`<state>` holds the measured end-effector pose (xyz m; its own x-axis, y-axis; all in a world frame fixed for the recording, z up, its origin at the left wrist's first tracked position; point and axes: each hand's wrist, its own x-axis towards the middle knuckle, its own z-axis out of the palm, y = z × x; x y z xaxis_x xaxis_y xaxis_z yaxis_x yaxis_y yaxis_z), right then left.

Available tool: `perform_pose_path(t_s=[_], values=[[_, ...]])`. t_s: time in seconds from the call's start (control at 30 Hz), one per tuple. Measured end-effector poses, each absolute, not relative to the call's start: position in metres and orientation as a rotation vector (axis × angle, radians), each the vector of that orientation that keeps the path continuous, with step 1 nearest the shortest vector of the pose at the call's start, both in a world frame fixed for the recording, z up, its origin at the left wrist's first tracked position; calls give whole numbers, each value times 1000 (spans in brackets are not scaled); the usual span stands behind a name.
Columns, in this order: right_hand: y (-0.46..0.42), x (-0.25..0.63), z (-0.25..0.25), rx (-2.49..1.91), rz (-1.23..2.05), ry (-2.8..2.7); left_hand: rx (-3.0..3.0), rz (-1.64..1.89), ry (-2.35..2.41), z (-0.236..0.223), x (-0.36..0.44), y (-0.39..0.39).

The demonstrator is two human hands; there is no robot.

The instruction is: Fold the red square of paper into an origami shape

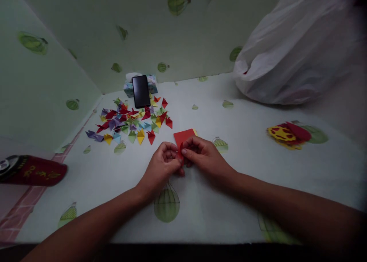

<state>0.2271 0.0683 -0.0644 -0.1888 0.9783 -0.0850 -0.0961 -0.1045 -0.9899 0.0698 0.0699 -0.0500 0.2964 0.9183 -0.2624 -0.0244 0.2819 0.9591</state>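
Observation:
Between my two hands is a small folded piece of red paper (181, 151), pinched at both sides. My left hand (168, 159) has thumb and fingers closed on its lower left part. The thumb and forefinger of my right hand (200, 151) press its upper right edge. Just behind my hands lies a stack of square paper sheets (184, 135), orange-red on top, with a bit of yellow showing at the right corner. Farther back on the left, many folded paper cranes (132, 122) in red, yellow, green, blue and purple lie spread in a heap.
A black phone (141, 91) leans on a tissue box (129, 89) behind the cranes. At the left edge is a red can (43, 171). Yellow and red cut-out shapes (286, 135) lie to the right, below a large white plastic bag (286, 59). Walls bound the table (229, 216).

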Motion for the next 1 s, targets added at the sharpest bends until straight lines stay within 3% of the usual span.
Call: perform_pose_path(t_s=[0.27, 1.0], values=[[69, 229, -60, -1164, 1349, -1299, 1168, 815, 1054, -50, 68, 70], [70, 229, -62, -1098, 1426, -1261, 1196, 838, 990, -59, 63, 77]])
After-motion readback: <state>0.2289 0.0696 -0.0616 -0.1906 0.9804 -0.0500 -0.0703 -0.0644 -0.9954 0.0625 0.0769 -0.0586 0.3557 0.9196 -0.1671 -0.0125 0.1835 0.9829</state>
